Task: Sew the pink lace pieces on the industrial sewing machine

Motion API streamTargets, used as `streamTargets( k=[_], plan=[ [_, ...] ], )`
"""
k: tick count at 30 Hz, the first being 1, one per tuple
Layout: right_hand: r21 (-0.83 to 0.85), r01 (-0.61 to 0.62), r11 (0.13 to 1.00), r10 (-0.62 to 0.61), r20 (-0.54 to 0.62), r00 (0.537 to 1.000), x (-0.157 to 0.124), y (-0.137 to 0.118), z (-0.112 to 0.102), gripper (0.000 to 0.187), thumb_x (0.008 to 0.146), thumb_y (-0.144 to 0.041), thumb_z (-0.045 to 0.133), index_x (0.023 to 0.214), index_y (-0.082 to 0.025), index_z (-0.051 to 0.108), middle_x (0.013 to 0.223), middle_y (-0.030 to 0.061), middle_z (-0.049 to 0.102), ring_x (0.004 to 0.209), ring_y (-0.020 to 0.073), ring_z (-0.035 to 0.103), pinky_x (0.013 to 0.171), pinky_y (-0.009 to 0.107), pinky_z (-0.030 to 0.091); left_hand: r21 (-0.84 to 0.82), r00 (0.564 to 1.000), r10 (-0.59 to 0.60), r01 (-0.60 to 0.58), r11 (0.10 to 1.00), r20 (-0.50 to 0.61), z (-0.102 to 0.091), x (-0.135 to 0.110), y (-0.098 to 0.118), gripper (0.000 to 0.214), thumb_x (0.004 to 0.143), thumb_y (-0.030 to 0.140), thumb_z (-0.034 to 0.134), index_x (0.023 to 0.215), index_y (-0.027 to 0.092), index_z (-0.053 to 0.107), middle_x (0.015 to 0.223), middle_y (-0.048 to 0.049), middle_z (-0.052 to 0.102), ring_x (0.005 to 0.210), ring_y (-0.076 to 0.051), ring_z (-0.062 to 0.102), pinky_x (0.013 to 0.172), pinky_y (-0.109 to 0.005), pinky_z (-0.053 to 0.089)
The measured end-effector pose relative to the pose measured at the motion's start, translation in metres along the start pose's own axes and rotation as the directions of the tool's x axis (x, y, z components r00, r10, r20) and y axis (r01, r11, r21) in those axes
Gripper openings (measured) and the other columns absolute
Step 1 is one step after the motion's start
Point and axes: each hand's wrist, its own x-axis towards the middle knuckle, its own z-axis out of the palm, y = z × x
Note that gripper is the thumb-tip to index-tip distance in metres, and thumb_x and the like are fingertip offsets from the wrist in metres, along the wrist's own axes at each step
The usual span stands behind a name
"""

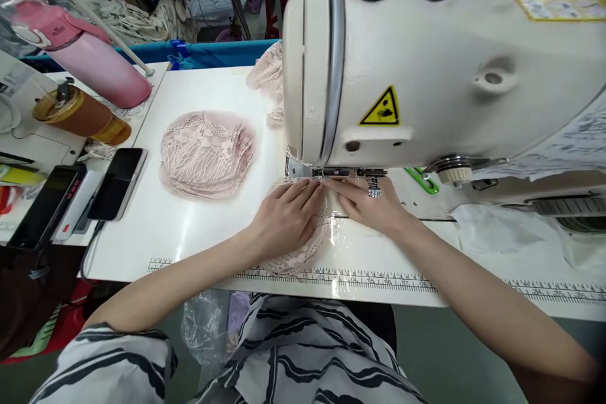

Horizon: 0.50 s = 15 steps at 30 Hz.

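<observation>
My left hand (284, 218) and right hand (372, 208) lie flat, palms down, fingers stretched out and gripping nothing, pressing a pink lace piece (296, 260) onto the white table (189, 246) beneath the sewing machine (449, 76). A stack of matching lace (206, 154) sits to the left, near a dark phone (118, 183).

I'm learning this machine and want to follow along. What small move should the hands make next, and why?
Probably slide the lace piece a touch further under the presser foot. The left hand and right hand both lie flat on it, fingertips at the foot, and most of the lace lies on the near side.
</observation>
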Motion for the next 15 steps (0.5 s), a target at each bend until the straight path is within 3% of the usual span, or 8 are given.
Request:
streamTargets(
  k=[8, 12, 15],
  plan=[
    [0.051, -0.176, 0.983, 0.174, 0.035, 0.984, -0.002, 0.000, 0.009, 0.039, 0.099, -0.028, 0.046, 0.134, -0.029, 0.064, 0.098, 0.0094, 0.073, 0.090, 0.0251, 0.066, 0.075, 0.036, 0.052, -0.060, 0.999, -0.001, -0.002, 0.998, -0.052, 0.012, 0.003, -0.004, 0.051, 0.095, 0.029, 0.049, 0.141, 0.008, 0.056, 0.145, -0.0153, 0.058, 0.137, -0.029, 0.054, 0.113, -0.045, 0.049],
    [0.057, -0.064, 0.996, 0.062, 0.035, 0.997, 0.000, 0.000, 0.009, 0.041, 0.100, -0.024, 0.045, 0.134, -0.038, 0.062, 0.113, 0.0044, 0.074, 0.099, 0.0247, 0.067, 0.089, 0.043, 0.053, -0.051, 0.999, -0.005, 0.003, 0.999, -0.050, 0.014, 0.001, -0.008, 0.053, 0.094, 0.029, 0.050, 0.143, 0.010, 0.055, 0.145, -0.0139, 0.058, 0.137, -0.028, 0.054, 0.114, -0.043, 0.049],
    [0.055, -0.028, 0.998, 0.029, -0.012, 1.000, 0.005, -0.004, 0.005, 0.040, 0.101, -0.024, 0.045, 0.134, -0.036, 0.064, 0.115, 0.0030, 0.074, 0.103, 0.0231, 0.068, 0.094, 0.041, 0.053, -0.043, 0.998, 0.006, -0.009, 0.999, -0.068, 0.015, 0.001, -0.010, 0.052, 0.094, 0.028, 0.049, 0.142, 0.009, 0.056, 0.144, -0.0139, 0.059, 0.137, -0.027, 0.055, 0.115, -0.042, 0.048]
  ],
)
